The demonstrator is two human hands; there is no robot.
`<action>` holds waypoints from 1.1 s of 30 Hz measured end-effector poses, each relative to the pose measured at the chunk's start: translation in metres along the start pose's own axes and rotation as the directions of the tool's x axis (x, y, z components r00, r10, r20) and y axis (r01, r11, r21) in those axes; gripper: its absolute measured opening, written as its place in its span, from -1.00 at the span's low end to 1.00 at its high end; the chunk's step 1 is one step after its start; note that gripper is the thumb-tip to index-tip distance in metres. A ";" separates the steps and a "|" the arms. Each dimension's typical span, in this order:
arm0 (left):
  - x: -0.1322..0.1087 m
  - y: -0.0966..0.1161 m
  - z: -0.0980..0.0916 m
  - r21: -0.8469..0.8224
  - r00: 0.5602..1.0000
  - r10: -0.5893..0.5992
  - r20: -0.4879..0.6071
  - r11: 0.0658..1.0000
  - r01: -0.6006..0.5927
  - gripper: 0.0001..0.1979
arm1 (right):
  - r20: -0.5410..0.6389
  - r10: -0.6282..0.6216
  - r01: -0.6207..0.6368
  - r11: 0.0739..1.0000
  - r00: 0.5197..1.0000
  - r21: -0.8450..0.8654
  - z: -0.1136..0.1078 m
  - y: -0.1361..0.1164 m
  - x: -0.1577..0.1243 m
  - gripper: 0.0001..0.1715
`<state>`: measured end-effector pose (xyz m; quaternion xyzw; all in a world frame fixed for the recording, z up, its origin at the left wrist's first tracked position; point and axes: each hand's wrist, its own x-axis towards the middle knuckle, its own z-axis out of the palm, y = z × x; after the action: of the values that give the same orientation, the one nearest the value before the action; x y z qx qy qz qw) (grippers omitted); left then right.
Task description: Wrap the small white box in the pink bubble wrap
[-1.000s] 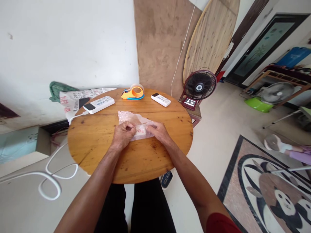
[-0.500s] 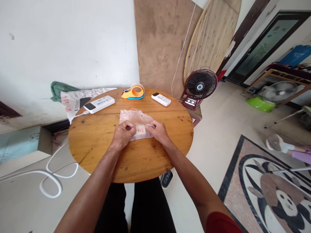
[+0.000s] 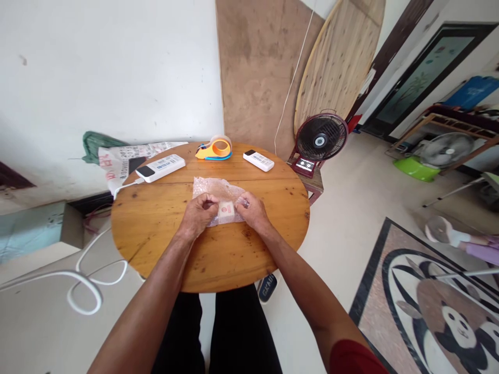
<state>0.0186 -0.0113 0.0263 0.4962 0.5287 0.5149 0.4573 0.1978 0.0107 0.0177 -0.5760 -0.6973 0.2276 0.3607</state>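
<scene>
Where the two hands meet: a small pale block [image 3: 226, 209] with a red mark sits at frame centre, on the near edge of a sheet of bubble wrap [image 3: 212, 186].
Left hand [image 3: 200, 210]: grip closed, the fingertips pinched on the wrap at the block's left side; holding so close to the block appears to keep the film taut against it.
Right hand [image 3: 253, 210]: grip closed likewise, the fingers curled onto the wrap at the block's right side, mirroring the other hand, so the block is braced from both sides.
Bubble wrap: it lies flat on the table [image 3: 163, 234], its free part spread toward the upper frame, away from the seated person, probably so that both wrists can rest on bare wood.
Tape dispenser [image 3: 214, 149]: orange and blue, at the table's far edge, well apart from the hands yet within an arm's reach.
White remote [image 3: 258, 160]: just right of the dispenser, lying flat.
White handset [image 3: 159, 167]: upper left of the tabletop; its cable [image 3: 83, 291] drops off the rim and coils on the floor at lower left.
Fan [image 3: 320, 137]: on a low stand beyond the table, upper right of centre.
</scene>
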 end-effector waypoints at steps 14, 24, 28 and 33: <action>-0.003 0.002 -0.002 0.097 0.996 0.075 0.054 0.992 -0.080 -0.76 | 0.033 -0.112 0.116 0.981 0.993 -0.153 0.006 0.000 -0.004 -0.68; -0.003 0.004 -0.003 0.203 0.995 0.069 0.065 0.976 -0.081 -0.73 | 0.073 -0.342 0.350 0.909 0.937 -0.227 0.002 -0.002 -0.010 -0.69; -0.001 0.000 -0.005 0.228 0.992 0.099 0.082 0.967 -0.115 -0.72 | 0.033 -0.414 0.407 0.875 0.910 -0.262 0.001 -0.002 -0.009 -0.64; 0.000 -0.004 -0.007 0.249 0.987 0.127 0.099 0.957 -0.148 -0.72 | 0.006 -0.499 0.489 0.847 0.866 -0.209 -0.003 -0.004 -0.009 -0.65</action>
<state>0.0117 -0.0113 0.0228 0.6073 0.5355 0.4524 0.3738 0.1980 0.0008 0.0205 -0.4164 -0.8325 0.0404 0.3631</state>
